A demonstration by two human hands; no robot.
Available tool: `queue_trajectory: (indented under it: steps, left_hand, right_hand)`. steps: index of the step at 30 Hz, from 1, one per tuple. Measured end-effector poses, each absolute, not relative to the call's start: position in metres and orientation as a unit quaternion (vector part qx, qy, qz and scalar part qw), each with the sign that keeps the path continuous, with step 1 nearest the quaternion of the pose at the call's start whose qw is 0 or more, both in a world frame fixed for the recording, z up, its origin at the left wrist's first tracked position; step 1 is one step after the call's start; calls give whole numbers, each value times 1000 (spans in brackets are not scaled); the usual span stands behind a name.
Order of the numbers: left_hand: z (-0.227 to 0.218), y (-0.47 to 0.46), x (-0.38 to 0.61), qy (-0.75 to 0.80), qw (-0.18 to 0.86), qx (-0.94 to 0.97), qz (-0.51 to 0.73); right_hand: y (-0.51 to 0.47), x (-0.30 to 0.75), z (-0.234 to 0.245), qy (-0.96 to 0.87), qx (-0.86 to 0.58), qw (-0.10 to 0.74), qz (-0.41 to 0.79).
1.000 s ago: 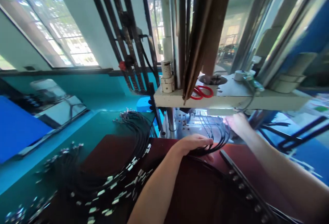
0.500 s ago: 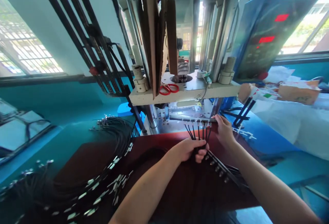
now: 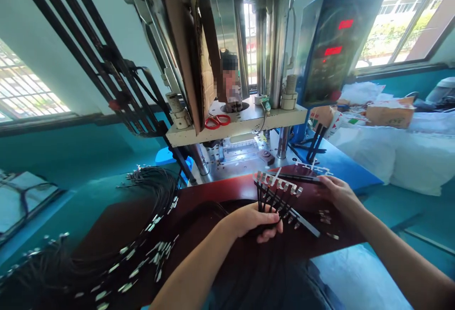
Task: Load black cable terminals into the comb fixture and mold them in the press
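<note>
Freshly clear of the press (image 3: 236, 127), black cables (image 3: 259, 198) fan up from a person's left hand (image 3: 265, 224), its fingers wrapped around them, the fittings (image 3: 284, 186) at their tips lined up in a row just beyond the knuckles. To the right and well apart, the right hand (image 3: 339, 195) grips the end of a dark bar (image 3: 298, 177) between thumb and fingers. A second ago that hand was at the opening of the press, with the left holding a loop of the cables beside it; half a second ago the bar lay along the row of fittings. Now the right hand has swung outward with it, leaving the row in plain view. The bar's other end still reaches back behind the fittings; whether the two touch cannot be told. The change suggests that the bar is coming away from the row and that this bunch is done at the press, though that is a reading only. Beside the left hand, on its right, a metal rail (image 3: 305, 223) slants across the table (image 3: 202, 186), with loose bits (image 3: 324, 217) lying between rail and right hand. Ahead of both hands is the bed (image 3: 245, 163); off to the left hand's left curves a second bundle (image 3: 167, 191).
</note>
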State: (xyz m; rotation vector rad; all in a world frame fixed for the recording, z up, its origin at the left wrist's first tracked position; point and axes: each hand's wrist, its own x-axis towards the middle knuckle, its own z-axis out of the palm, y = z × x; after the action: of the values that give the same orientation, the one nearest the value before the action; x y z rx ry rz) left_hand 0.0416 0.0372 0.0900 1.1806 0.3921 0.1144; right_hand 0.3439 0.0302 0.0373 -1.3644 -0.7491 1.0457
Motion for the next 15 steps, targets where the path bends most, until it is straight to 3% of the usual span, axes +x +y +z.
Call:
queue_trajectory:
  steps: [2,5,8,10,13,15]
  left_hand:
    - [88,36,42,188,801,566,47]
    - [88,33,43,196,780,594,29]
    - [92,30,45,203,758,619,3]
    - [95,27,46,206,742,638,-26]
    - [101,23,45,201,715,665,-75]
    - [109,19,43,213,700,678,-72]
  right_hand:
    - [21,358,33,-437,-618,510,409]
    - [14,367,39,-623,-670,349,201]
    - [9,348,62,-662,-670,319,105]
    - [4,320,83,-664,-615,363,222]
    - [-5,278,109,-646,-495,318,487]
    - [-14,265,119,-634,-486,325,506]
